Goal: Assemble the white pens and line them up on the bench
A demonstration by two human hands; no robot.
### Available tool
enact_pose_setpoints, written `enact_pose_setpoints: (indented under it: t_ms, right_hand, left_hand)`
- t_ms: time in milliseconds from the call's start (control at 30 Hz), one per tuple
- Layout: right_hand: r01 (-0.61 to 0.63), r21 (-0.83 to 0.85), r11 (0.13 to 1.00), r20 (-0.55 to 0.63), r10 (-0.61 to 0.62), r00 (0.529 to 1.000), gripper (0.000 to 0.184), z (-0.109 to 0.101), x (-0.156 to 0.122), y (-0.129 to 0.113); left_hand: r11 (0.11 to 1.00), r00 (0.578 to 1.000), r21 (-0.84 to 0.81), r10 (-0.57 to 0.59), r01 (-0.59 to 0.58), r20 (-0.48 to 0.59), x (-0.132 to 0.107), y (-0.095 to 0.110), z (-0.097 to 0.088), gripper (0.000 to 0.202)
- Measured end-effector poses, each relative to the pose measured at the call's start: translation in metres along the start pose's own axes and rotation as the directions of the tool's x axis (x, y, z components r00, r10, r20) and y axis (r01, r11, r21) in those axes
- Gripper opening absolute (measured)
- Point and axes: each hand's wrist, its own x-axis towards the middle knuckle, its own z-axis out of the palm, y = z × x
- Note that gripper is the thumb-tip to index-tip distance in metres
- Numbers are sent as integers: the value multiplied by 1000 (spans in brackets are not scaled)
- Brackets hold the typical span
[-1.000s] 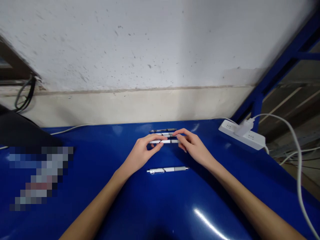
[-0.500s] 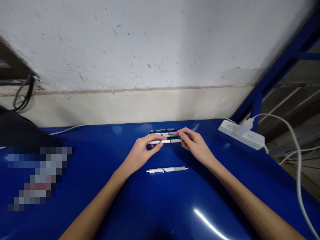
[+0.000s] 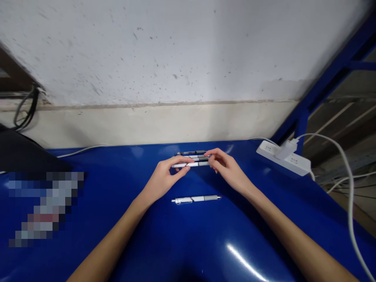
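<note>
My left hand (image 3: 164, 175) pinches a white pen (image 3: 194, 164) near its left end, thumb in front and fingers behind. The fingers of my right hand (image 3: 225, 166) are bent around the grey-grip end of that pen and cover its tip. My right index finger reaches towards the ends of the pens behind. Just beyond the held pen lie another white pen (image 3: 200, 157) with a grey grip and a dark clear pen (image 3: 190, 152), roughly parallel. Nearer to me, a white pen with a grey grip (image 3: 197, 199) lies apart on the blue tabletop (image 3: 176, 243).
At the right back is a white power strip (image 3: 283, 158) with a charger (image 3: 286, 149) and a trailing white cable (image 3: 349, 176). A dark object (image 3: 26, 152) and a blurred-out item (image 3: 48, 211) lie left. The wall (image 3: 164, 125) borders the table.
The held pen has shifted slightly left and away from me, closer to the pens behind it. My right index finger has straightened a little. The nearest pen has not moved.
</note>
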Motion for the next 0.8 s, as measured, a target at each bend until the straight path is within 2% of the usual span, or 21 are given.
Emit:
enact_pose_setpoints:
  t_ms: [100, 267, 433, 633, 700, 800]
  right_hand:
    - [11, 29, 1000, 41, -13, 999, 20, 1, 0, 1]
    - [-78, 58, 995, 51, 75, 996, 31, 1, -1, 1]
    - [-6, 26, 1000, 40, 5, 999, 23, 1, -1, -1]
    - [-101, 232, 967, 95, 81, 992, 18, 1, 0, -2]
    - [-105, 276, 955, 102, 80, 992, 19, 2, 0, -2]
    - [-120, 307, 944, 110, 90, 990, 20, 4, 0, -3]
  left_hand:
    - [1000, 1000, -1, 12, -12, -3, 0, -1, 0, 21]
    - [999, 1000, -32, -22, 22, 15, 0, 1, 0, 21]
    - [996, 998, -64, -59, 61, 27, -1, 0, -1, 22]
    - [996, 999, -87, -33, 33, 9, 0, 6, -2, 16]
    - [989, 998, -134, -64, 61, -13, 1, 7, -2, 20]
    - [959, 981, -220, -191, 179, -31, 2, 7, -1, 36]
